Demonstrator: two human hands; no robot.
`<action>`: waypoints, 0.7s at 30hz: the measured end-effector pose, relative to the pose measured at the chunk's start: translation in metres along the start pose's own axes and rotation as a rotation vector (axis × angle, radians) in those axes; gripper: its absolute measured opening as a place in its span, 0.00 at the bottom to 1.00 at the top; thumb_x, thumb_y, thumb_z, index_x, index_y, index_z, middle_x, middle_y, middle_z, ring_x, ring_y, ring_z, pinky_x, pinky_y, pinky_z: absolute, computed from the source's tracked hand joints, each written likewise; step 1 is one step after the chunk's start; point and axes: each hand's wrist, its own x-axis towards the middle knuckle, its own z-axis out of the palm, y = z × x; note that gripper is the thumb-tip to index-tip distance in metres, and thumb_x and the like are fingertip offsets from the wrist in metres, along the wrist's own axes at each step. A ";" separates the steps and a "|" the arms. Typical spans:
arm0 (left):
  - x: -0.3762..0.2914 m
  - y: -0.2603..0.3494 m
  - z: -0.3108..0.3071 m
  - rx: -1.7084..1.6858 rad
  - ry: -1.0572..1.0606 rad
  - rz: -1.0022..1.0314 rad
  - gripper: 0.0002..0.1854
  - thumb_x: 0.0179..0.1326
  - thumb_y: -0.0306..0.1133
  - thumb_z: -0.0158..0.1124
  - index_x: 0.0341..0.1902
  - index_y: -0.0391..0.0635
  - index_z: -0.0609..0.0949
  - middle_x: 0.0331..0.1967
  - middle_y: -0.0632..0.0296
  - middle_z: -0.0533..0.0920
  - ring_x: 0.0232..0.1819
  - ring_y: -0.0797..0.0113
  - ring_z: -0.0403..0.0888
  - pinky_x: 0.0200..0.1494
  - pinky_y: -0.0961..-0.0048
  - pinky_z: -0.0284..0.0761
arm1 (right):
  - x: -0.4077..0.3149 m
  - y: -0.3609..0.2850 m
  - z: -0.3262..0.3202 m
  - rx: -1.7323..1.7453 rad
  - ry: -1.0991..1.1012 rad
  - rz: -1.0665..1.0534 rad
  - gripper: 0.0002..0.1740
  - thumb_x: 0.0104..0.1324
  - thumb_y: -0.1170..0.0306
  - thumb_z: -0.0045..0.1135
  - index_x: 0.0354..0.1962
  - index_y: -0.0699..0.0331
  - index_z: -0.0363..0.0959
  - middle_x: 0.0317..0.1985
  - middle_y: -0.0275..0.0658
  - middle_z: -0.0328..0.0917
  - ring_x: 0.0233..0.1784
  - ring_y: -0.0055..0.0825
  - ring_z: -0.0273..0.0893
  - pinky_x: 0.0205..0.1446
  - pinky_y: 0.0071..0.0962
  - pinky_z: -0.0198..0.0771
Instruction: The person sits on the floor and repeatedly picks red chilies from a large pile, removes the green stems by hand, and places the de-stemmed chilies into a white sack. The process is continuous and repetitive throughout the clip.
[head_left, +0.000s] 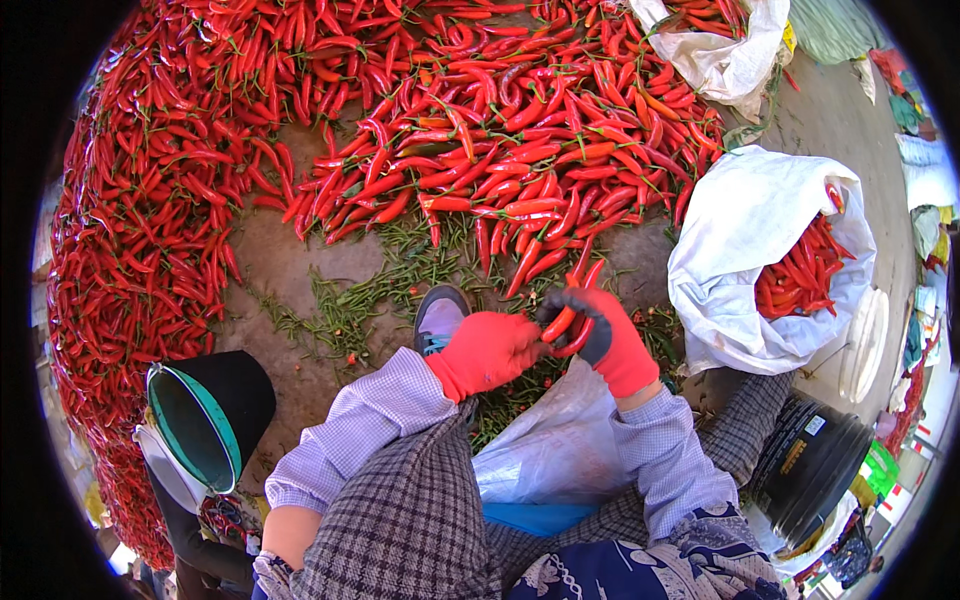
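My right hand (619, 341), in a red glove with dark grey coated fingers, is closed around a few red chilli peppers (561, 324). Their lower ends point towards my left hand (484, 354), also gloved in red. The bent fingers of that hand meet at these ends; whether they pinch a stem is hidden. Just beyond both hands spreads a heap of red chilli peppers (517, 165) with green stems. Loose green stems (360, 300) litter the floor below and left of it. Clear plastic sheeting (559, 442) lies between my legs.
To the right stands a white woven sack (739, 217) holding red chillies, with a black bucket (810, 465) nearer me. Another chilli-filled sack (720, 60) is farther back. A black bucket with a green inside (202, 420) tilts at left, beside a large chilli pile (142, 247).
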 end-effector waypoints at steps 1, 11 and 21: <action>-0.003 0.002 0.001 -0.004 -0.034 0.013 0.15 0.59 0.44 0.57 0.29 0.43 0.77 0.24 0.52 0.77 0.30 0.48 0.77 0.31 0.57 0.71 | -0.006 0.001 0.002 0.041 0.018 -0.018 0.14 0.66 0.64 0.47 0.39 0.69 0.71 0.31 0.41 0.78 0.27 0.26 0.76 0.30 0.23 0.71; -0.002 0.009 0.003 -0.145 0.008 -0.174 0.18 0.60 0.45 0.55 0.25 0.42 0.78 0.21 0.50 0.77 0.28 0.47 0.77 0.29 0.56 0.71 | -0.013 0.019 0.002 0.209 0.384 -0.223 0.13 0.61 0.67 0.53 0.37 0.70 0.71 0.27 0.42 0.76 0.25 0.26 0.75 0.29 0.23 0.70; -0.005 -0.003 0.012 0.107 -0.037 -0.165 0.18 0.58 0.46 0.56 0.24 0.43 0.78 0.19 0.50 0.77 0.27 0.45 0.77 0.30 0.54 0.71 | 0.073 -0.001 -0.044 -1.148 0.726 -0.347 0.15 0.55 0.64 0.59 0.30 0.67 0.68 0.22 0.43 0.75 0.26 0.33 0.76 0.30 0.34 0.68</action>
